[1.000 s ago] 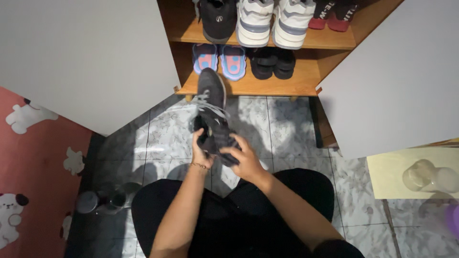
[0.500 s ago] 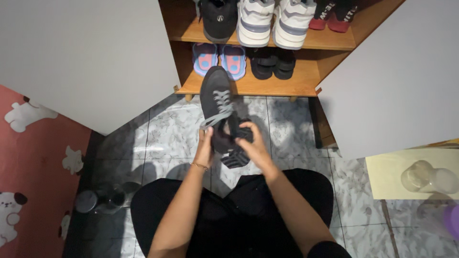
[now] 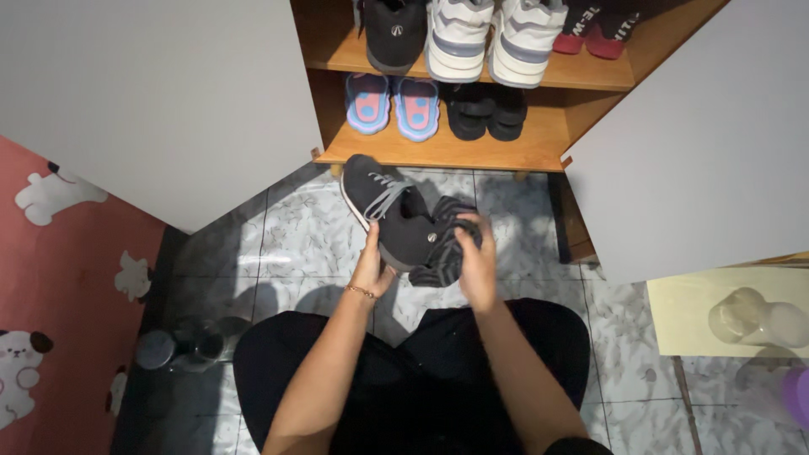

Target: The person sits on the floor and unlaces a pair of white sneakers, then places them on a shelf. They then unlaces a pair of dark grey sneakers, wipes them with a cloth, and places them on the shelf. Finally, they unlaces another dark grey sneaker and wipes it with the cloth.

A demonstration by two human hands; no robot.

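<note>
A person holds a pair of dark grey sneakers over a tiled floor in front of an open shoe cabinet.

Head view: at the centre of the frame, the left hand is closed around the heel of the laced sneaker, whose toe points to the upper left. The right hand grips the second sneaker, which touches the first, just right of centre. Along the top edge, the wooden shelves hold blue-and-pink sandals, black slippers and white trainers. A clear jar sits at the right edge.
</note>
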